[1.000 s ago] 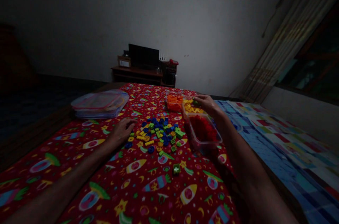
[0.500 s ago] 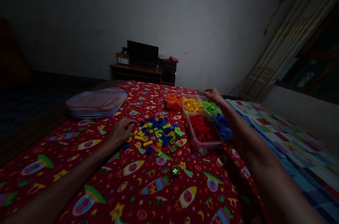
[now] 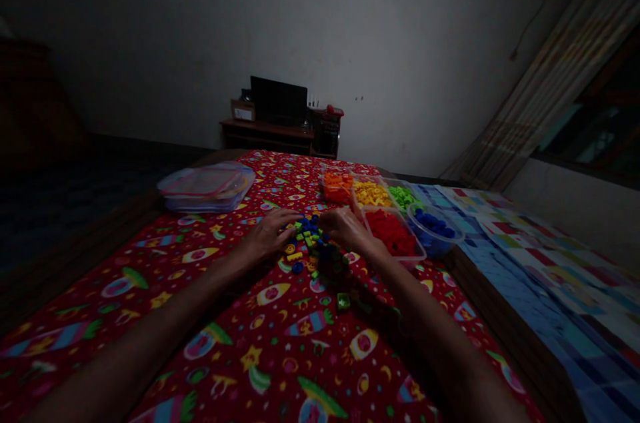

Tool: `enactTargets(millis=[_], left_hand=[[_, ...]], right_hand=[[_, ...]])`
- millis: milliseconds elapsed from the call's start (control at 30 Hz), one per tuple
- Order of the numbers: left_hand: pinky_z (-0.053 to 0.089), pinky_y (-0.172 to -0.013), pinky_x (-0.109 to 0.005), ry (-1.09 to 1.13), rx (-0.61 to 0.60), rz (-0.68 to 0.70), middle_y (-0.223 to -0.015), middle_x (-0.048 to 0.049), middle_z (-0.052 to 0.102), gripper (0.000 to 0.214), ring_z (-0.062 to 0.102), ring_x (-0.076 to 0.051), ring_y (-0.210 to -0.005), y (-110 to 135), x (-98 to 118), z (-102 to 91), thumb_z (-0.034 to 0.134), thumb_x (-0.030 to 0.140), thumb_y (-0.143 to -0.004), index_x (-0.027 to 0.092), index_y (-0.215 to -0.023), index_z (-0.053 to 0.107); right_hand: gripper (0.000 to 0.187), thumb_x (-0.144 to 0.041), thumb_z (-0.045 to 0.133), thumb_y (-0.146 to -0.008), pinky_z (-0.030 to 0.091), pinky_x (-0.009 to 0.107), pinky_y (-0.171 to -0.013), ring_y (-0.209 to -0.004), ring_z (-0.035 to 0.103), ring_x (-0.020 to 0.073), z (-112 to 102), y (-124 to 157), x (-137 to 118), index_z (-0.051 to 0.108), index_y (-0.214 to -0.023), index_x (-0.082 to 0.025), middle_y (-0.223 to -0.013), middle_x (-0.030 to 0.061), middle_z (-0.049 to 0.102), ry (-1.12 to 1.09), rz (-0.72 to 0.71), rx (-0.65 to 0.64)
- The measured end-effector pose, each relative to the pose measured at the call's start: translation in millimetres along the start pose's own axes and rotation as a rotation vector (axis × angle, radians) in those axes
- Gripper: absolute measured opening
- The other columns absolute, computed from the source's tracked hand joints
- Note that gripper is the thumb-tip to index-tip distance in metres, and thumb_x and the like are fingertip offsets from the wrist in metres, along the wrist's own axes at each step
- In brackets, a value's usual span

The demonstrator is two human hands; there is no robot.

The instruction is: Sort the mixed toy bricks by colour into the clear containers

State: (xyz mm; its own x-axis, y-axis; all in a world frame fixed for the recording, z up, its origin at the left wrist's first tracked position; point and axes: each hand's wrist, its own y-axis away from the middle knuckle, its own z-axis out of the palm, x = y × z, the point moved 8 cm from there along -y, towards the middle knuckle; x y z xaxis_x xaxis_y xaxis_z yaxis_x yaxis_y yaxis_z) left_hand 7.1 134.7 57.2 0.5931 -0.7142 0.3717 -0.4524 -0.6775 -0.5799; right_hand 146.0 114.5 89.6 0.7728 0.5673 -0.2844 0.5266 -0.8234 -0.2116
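Observation:
A loose pile of small toy building blocks (image 3: 307, 238), mostly blue, green and yellow, lies on the red printed cloth (image 3: 225, 323). My left hand (image 3: 267, 234) reaches over the pile's left edge, thumb and fingers apart, nothing seen in them. At the pile's right side is my right hand (image 3: 345, 226), fingers bent and pointing left, one finger raised; I see no block in it, though its fingertips are dim. Its arm casts a shadow over the nearer blocks. A single green block (image 3: 343, 302) sits apart, closer to me.
Right of the pile stand clear containers of orange blocks (image 3: 337, 186), yellow blocks (image 3: 371, 194), green blocks (image 3: 401, 196), red blocks (image 3: 390, 231) and blue blocks (image 3: 434, 223). Stacked clear lids (image 3: 207, 188) lie at the left. A monitor (image 3: 279, 100) stands beyond.
My right hand has come back from above the green container to the pile, moving left and nearer. My left hand has shifted over the pile's left edge. The view has turned slightly left.

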Motion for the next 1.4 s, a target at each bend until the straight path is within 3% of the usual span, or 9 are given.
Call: enactTargets(millis=[133, 233, 433, 600, 733, 933, 1133, 1267, 1400], left_hand=[[0.048, -0.088, -0.038, -0.084, -0.082, 0.042, -0.106, -0.0106, 0.065, 0.025, 0.059, -0.022, -0.099, 8.1, 11.8, 16.6, 0.049, 0.020, -0.084, 0.019, -0.100, 0.068], [0.050, -0.079, -0.032, -0.125, -0.077, 0.007, -0.095, -0.0090, 0.064, 0.022, 0.060, -0.020, -0.089, 14.0, 7.7, 12.7, 0.049, 0.017, -0.083, 0.019, -0.093, 0.069], [0.049, -0.079, -0.032, -0.108, 0.067, -0.083, -0.087, -0.0047, 0.061, 0.018, 0.059, -0.018, -0.083, 6.4, -7.8, -7.6, 0.048, 0.020, -0.083, 0.018, -0.087, 0.066], [0.049, -0.082, -0.032, -0.019, -0.050, 0.023, -0.096, -0.0062, 0.059, 0.014, 0.057, -0.018, -0.090, 9.4, 5.0, 10.6, 0.050, 0.023, -0.085, 0.018, -0.090, 0.063], [0.049, -0.080, -0.035, -0.064, -0.056, -0.022, -0.093, -0.0067, 0.058, 0.012, 0.056, -0.020, -0.088, 16.2, 2.8, 20.9, 0.054, 0.020, -0.083, 0.017, -0.091, 0.063], [0.048, -0.074, -0.033, -0.078, -0.074, -0.051, -0.086, -0.0068, 0.057, 0.007, 0.057, -0.021, -0.083, 12.2, 7.8, 24.4, 0.058, 0.019, -0.080, 0.017, -0.082, 0.065], [0.047, -0.076, -0.031, -0.065, -0.050, -0.114, -0.084, -0.0072, 0.063, 0.019, 0.059, -0.020, -0.082, -0.6, -3.0, 6.6, 0.055, 0.030, -0.082, 0.017, -0.083, 0.068], [0.047, -0.070, -0.029, -0.073, -0.056, -0.231, -0.079, -0.0049, 0.066, 0.025, 0.060, -0.019, -0.076, -9.4, -24.6, -7.6, 0.054, 0.038, -0.078, 0.019, -0.079, 0.070], [0.047, -0.067, -0.027, 0.010, -0.016, -0.258, -0.082, -0.0043, 0.068, 0.032, 0.060, -0.019, -0.076, -10.5, -29.8, -14.9, 0.053, 0.047, -0.075, 0.019, -0.077, 0.070]], right_hand=[[0.023, -0.012, 0.049, -0.083, 0.040, 0.026, -0.071, -0.085, 0.059, 0.0195, 34.5, -2.0, -9.0, 0.067, -0.098, -0.013, -0.091, 0.0122, 0.067, 0.239, -0.013, 0.031], [0.026, -0.011, 0.049, -0.084, 0.040, 0.028, -0.079, -0.094, 0.057, 0.0207, 46.5, 3.0, -7.8, 0.064, -0.104, -0.012, -0.099, 0.0139, 0.065, 0.299, 0.005, 0.069], [0.018, -0.014, 0.047, -0.086, 0.036, 0.025, -0.068, -0.076, 0.054, 0.0164, 41.2, -2.7, -0.9, 0.065, -0.090, -0.012, -0.080, 0.0090, 0.063, 0.260, -0.024, 0.072], [0.018, -0.011, 0.048, -0.087, 0.039, 0.028, -0.079, -0.088, 0.051, 0.0182, 46.3, -7.9, -7.6, 0.063, -0.097, -0.014, -0.093, 0.0096, 0.062, 0.252, -0.125, 0.179], [0.016, -0.014, 0.050, -0.088, 0.042, 0.030, -0.083, -0.091, 0.050, 0.0191, 57.6, -5.9, -8.3, 0.060, -0.100, -0.016, -0.096, 0.0098, 0.059, 0.212, -0.147, 0.140], [0.014, -0.011, 0.049, -0.087, 0.039, 0.028, -0.081, -0.087, 0.050, 0.0176, 45.9, -7.3, -2.4, 0.059, -0.096, -0.013, -0.094, 0.0104, 0.059, 0.103, -0.111, 0.111], [0.009, -0.015, 0.049, -0.087, 0.038, 0.025, -0.070, -0.072, 0.046, 0.0141, 43.1, -5.7, 7.1, 0.058, -0.083, -0.013, -0.075, 0.0039, 0.054, 0.091, -0.077, 0.057], [0.012, -0.008, 0.047, -0.085, 0.041, 0.029, -0.082, -0.087, 0.048, 0.0172, 51.6, 8.5, -13.7, 0.056, -0.090, -0.016, -0.089, 0.0066, 0.054, 0.101, -0.240, 0.083], [0.018, -0.008, 0.049, -0.084, 0.039, 0.034, -0.093, -0.098, 0.046, 0.0192, 60.4, 17.2, -30.1, 0.054, -0.098, -0.017, -0.098, 0.0073, 0.053, 0.086, -0.333, 0.072]])
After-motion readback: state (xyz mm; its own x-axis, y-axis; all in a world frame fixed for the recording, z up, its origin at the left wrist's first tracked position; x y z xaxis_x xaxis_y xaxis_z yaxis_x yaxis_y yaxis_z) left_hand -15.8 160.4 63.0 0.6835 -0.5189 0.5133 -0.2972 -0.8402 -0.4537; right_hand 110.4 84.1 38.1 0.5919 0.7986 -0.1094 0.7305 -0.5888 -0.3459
